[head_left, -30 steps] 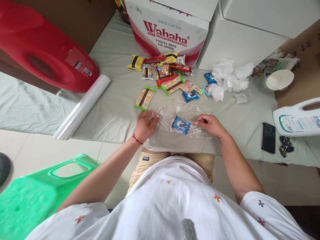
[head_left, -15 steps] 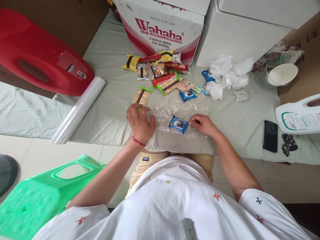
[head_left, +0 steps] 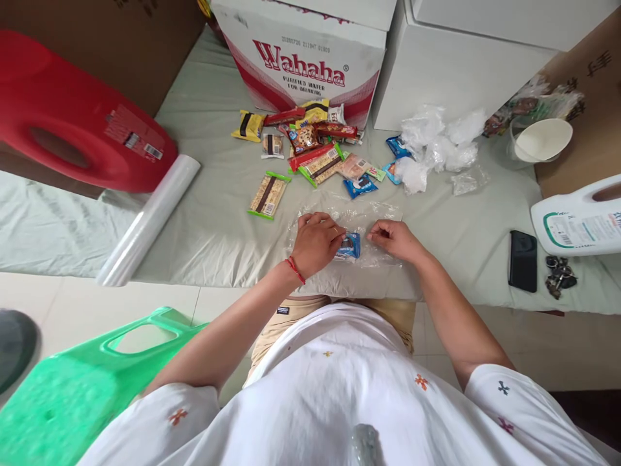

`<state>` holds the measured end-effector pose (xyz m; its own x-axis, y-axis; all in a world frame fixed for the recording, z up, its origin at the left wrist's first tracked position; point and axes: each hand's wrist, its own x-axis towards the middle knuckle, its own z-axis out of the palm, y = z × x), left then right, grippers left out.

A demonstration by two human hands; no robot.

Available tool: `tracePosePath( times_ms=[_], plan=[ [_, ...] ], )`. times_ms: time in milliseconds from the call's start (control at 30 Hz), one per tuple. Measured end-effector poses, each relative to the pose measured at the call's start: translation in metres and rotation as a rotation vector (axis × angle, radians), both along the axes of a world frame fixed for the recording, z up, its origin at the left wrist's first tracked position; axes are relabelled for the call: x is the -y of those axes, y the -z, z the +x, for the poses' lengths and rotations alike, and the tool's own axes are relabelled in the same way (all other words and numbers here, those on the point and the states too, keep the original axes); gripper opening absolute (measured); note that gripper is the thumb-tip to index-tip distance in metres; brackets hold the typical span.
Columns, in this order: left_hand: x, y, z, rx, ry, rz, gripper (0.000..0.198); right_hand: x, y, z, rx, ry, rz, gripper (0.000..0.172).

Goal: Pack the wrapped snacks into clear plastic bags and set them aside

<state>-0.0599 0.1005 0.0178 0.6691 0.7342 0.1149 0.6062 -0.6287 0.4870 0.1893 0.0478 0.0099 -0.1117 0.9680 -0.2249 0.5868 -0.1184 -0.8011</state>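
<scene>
Bench (head_left: 218,220): low, under a pale grey cloth, and it carries everything the fingers work on.

Red jug (head_left: 72,129): on its side, far left of the left-hand fingers and beyond them.

Green plastic stool (head_left: 72,388): on the floor, left of the fingers and nearer the body.

Wahaha carton (head_left: 305,58): straight beyond the fingers at the back of the bench. A white box (head_left: 460,58) stands just beside it, beyond the right-hand fingers.

White jug (head_left: 577,217): on its side, far right of the right-hand fingers.

Roll of cling film (head_left: 148,220): lies at a slant, well to the left of the left-hand fingers.

Heap of snack packets (head_left: 310,142): beyond the fingers, in front of the carton. Crumpled plastic (head_left: 436,145) lies beyond the right-hand fingers and to their right.

White cup (head_left: 541,139): beyond and well right of the fingers.

Phone (head_left: 522,259): flat on the bench, right of the right-hand fingers. Keys (head_left: 560,279) lie just past it.

Clear film (head_left: 373,213): a sheet spread flat, under and just beyond both sets of fingers.

Left hand (head_left: 315,243): palm down, fingers (head_left: 326,223) curled and close together over the left end of the blue biscuit packet (head_left: 350,246). Cannot tell whether they grip or only press.

Right hand (head_left: 395,238): fingers (head_left: 377,234) drawn together, pinching the clear film just right of the packet.

Blue biscuit packet: lies on the film between the two sets of fingers, touching the left ones.
</scene>
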Motion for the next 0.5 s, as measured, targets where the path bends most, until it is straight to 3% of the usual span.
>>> tracePosePath(
  times_ms=[67, 167, 300, 500],
  plan=[
    [0.001, 0.003, -0.001, 0.024, -0.012, -0.004, 0.026, -0.005, -0.002, 0.005, 0.064, 0.026, -0.008, 0.029],
    [0.003, 0.001, -0.003, 0.041, -0.04, 0.017, 0.025, -0.026, -0.01, 0.004, 0.255, 0.053, 0.151, 0.022],
    [0.003, -0.004, -0.001, 0.014, -0.071, 0.016, 0.024, -0.065, -0.017, -0.016, 0.528, -0.107, 0.334, 0.022],
    [0.003, -0.005, 0.001, 0.001, -0.072, 0.005, 0.019, -0.1, -0.006, -0.05, 0.785, -0.251, 0.308, 0.032]
  ],
)
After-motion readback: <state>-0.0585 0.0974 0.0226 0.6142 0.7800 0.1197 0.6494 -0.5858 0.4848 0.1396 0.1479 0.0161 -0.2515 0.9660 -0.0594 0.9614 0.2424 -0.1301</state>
